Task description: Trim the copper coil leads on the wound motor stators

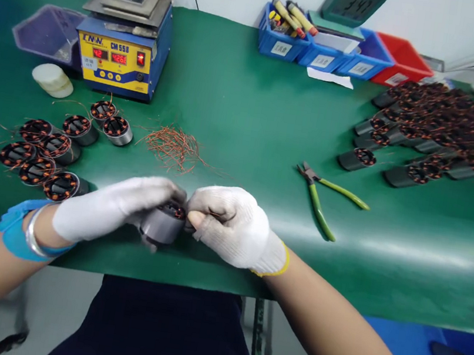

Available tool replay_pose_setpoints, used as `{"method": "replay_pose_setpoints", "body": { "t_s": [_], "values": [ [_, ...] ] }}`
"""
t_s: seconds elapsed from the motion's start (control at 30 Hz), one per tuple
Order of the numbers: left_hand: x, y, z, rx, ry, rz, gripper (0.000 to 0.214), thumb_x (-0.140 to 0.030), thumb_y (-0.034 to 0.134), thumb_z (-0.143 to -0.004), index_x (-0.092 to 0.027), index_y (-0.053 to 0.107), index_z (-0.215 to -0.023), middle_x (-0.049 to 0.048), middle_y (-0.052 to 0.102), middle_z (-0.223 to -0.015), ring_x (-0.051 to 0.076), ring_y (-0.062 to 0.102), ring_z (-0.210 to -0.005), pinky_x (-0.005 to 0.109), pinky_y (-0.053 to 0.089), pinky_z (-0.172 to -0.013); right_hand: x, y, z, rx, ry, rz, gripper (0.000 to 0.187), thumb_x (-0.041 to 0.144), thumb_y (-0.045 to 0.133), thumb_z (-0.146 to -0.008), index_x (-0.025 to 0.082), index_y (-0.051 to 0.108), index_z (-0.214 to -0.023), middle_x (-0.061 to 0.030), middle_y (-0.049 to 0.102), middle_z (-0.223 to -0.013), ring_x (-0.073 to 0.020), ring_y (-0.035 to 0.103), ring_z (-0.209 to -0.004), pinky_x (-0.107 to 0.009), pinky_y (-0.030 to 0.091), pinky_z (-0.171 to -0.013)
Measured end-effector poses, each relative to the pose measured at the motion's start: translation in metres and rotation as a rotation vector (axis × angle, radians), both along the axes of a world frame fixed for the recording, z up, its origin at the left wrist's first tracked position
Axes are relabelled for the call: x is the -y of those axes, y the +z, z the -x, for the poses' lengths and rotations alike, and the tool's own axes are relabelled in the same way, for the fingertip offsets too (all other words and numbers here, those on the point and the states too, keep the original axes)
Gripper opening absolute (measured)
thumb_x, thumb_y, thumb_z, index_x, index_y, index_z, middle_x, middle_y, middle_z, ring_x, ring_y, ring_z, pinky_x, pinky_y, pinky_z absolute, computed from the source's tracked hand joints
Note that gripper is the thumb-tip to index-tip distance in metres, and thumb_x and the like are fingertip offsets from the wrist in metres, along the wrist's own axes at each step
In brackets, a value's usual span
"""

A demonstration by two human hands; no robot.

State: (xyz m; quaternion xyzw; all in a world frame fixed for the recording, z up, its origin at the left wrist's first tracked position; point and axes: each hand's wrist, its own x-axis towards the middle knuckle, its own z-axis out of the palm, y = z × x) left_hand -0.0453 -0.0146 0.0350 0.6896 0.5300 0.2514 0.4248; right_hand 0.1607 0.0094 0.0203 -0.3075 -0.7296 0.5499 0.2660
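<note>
Both my hands wear white gloves and meet near the front edge of the green table [238,112]. My left hand [112,206] is wrapped round a grey cylindrical motor stator [163,224] with copper windings on top. My right hand [232,224] is closed, its fingertips pinched at the stator's top rim, on what looks like a wire end. A blue strap and a metal bracelet [32,233] sit on my left wrist.
Several wound stators [45,152] lie at left, a heap of copper wire scraps [173,145] behind my hands. Green-handled cutters [323,199] lie to the right. A large pile of stators [440,131] is at far right. A solder pot [120,47] and blue bins [323,48] stand at the back.
</note>
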Motion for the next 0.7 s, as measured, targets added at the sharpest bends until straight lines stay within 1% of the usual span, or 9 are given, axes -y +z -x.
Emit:
{"method": "replay_pose_setpoints", "body": {
  "t_s": [0.07,0.1,0.2,0.27,0.37,0.47,0.6,0.67,0.7],
  "values": [
    [0.002,-0.004,-0.001,-0.041,-0.031,-0.027,0.026,-0.043,0.056,-0.086,-0.021,0.067,-0.094,0.0058,0.072,-0.093,0.024,0.07,-0.082,0.038,0.06,-0.072,0.0,0.001,-0.001,0.045,-0.023,-0.022,0.013,0.019,0.055,-0.075,0.017,0.056,-0.062,0.0021,0.054,-0.058,-0.0084,0.047,-0.055,-0.021,0.036,-0.051],
    [0.004,-0.007,-0.001,-0.059,-0.018,-0.121,0.026,-0.041,0.062,-0.083,-0.022,0.065,-0.1,0.0064,0.071,-0.099,0.024,0.069,-0.088,0.039,0.059,-0.078,0.0,0.0,0.0,0.031,-0.041,0.065,0.013,0.022,0.055,-0.076,0.017,0.056,-0.064,0.0021,0.054,-0.057,-0.0083,0.047,-0.052,-0.021,0.037,-0.049],
    [0.01,-0.014,-0.001,-0.142,-0.007,-0.536,0.055,-0.037,0.075,-0.073,-0.022,0.053,-0.12,0.0131,0.059,-0.127,0.028,0.059,-0.117,0.044,0.051,-0.098,-0.002,-0.009,0.004,-0.107,-0.099,0.456,0.019,0.034,0.058,-0.076,0.017,0.056,-0.069,0.002,0.058,-0.056,-0.0083,0.05,-0.044,-0.02,0.039,-0.041],
    [0.01,-0.017,-0.001,-0.194,-0.073,-0.66,0.057,-0.032,0.074,-0.073,-0.022,0.049,-0.123,0.0149,0.056,-0.13,0.027,0.057,-0.12,0.043,0.051,-0.099,-0.004,-0.016,0.008,-0.186,-0.126,0.624,0.022,0.037,0.063,-0.072,0.017,0.055,-0.069,0.0023,0.059,-0.055,-0.008,0.05,-0.039,-0.019,0.039,-0.037],
    [0.007,-0.018,-0.002,-0.266,-0.053,-0.571,0.042,-0.025,0.067,-0.075,-0.02,0.055,-0.115,0.0104,0.064,-0.117,0.023,0.065,-0.105,0.036,0.055,-0.091,-0.008,-0.021,0.009,-0.235,-0.137,0.719,0.025,0.037,0.068,-0.07,0.016,0.055,-0.067,0.0019,0.061,-0.054,-0.0073,0.051,-0.038,-0.017,0.04,-0.035],
    [0.002,-0.015,-0.002,-0.22,0.138,-0.416,0.042,-0.027,0.068,-0.07,-0.018,0.058,-0.11,0.0073,0.068,-0.11,0.023,0.067,-0.098,0.036,0.055,-0.091,-0.009,-0.02,0.004,-0.282,-0.11,0.837,0.035,0.047,0.069,-0.073,0.014,0.059,-0.076,-0.0016,0.065,-0.062,-0.008,0.056,-0.043,-0.016,0.043,-0.038],
    [-0.005,-0.014,0.0,-0.08,0.391,-0.399,0.047,-0.028,0.07,-0.066,-0.017,0.059,-0.11,0.0056,0.068,-0.108,0.023,0.067,-0.096,0.036,0.055,-0.091,-0.002,-0.019,0.003,-0.208,0.158,1.075,0.059,0.057,0.074,-0.067,0.014,0.058,-0.104,-0.0087,0.067,-0.087,-0.0142,0.065,-0.063,-0.024,0.054,-0.047],
    [-0.006,-0.015,0.001,-0.04,0.44,-0.43,0.047,-0.027,0.071,-0.063,-0.017,0.06,-0.108,0.005,0.069,-0.104,0.023,0.068,-0.093,0.036,0.056,-0.089,0.0,-0.022,0.008,-0.071,0.259,1.042,0.061,0.052,0.077,-0.067,0.014,0.057,-0.109,-0.0107,0.065,-0.097,-0.0169,0.066,-0.074,-0.029,0.058,-0.056],
    [-0.006,-0.016,0.001,-0.031,0.439,-0.437,0.047,-0.027,0.072,-0.062,-0.017,0.06,-0.107,0.0048,0.069,-0.102,0.023,0.068,-0.092,0.036,0.056,-0.088,-0.001,-0.024,0.012,-0.03,0.243,0.99,0.059,0.049,0.078,-0.068,0.015,0.057,-0.111,-0.0108,0.065,-0.099,-0.0173,0.066,-0.078,-0.031,0.059,-0.062]
  ]
}}
